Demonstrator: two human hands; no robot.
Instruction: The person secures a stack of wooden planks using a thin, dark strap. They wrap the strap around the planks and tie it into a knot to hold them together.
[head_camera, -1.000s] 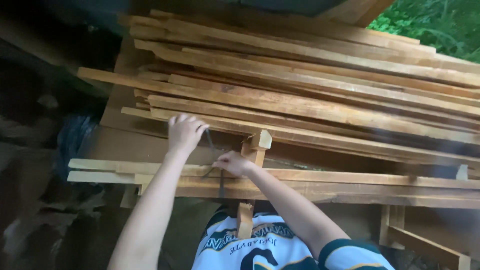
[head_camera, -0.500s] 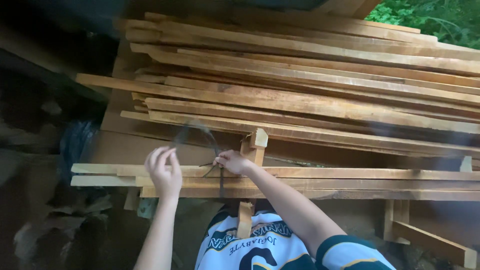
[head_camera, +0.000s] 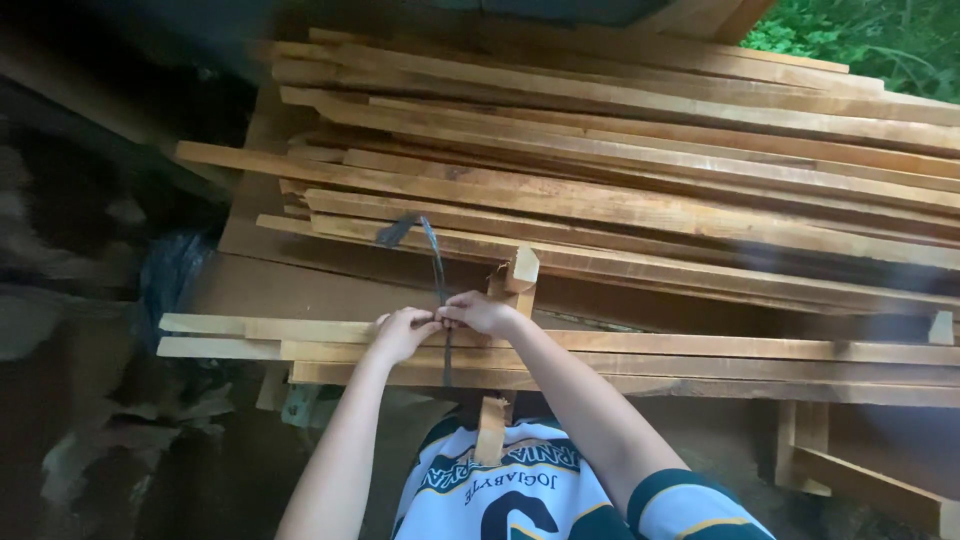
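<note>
From the head view I see both hands meeting at the near bundle of slats (head_camera: 700, 350), right over the spot where a dark strap (head_camera: 436, 262) comes down across the wood. My left hand (head_camera: 402, 333) is curled shut with its fingertips pinched on the strap, and my right hand (head_camera: 480, 313) is closed on it too, thumb and fingers pressed against the same stretch — the two hands touch each other there. The strap rises from between them, arcs upward and ends in a loose flat tail lying on the edge of the big stack (head_camera: 650, 170) of long boards behind. Below the hands a short length of it seems to run down the front of the bundle, though the light is dim there and I can't be sure. A short upright post (head_camera: 521, 272) stands just right of my right hand, touching the bundle. A second post (head_camera: 490, 430) shows under the bundle, near my shirt (head_camera: 510, 490).
</note>
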